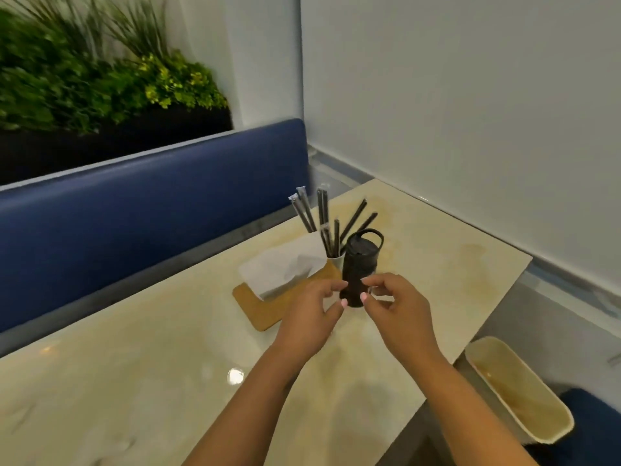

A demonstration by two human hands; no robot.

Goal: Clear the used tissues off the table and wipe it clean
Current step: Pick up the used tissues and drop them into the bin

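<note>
A white tissue [280, 269] lies spread over the far end of a brown mat [260, 306] on the cream table [141, 348]. A black bottle [361, 264] with a loop handle stands just right of the mat. My left hand [311, 317] and my right hand [393, 306] hover on either side of the bottle's base, fingers curled and apart, thumbs close to it. Neither hand holds anything that I can see. The view is slightly blurred.
A white cup of black wrapped straws [331, 230] stands behind the bottle. A blue padded bench [134, 210] runs along the table's far side, with plants [100, 85] above it. A cream bin [517, 388] stands off the table's right edge. White walls enclose the corner.
</note>
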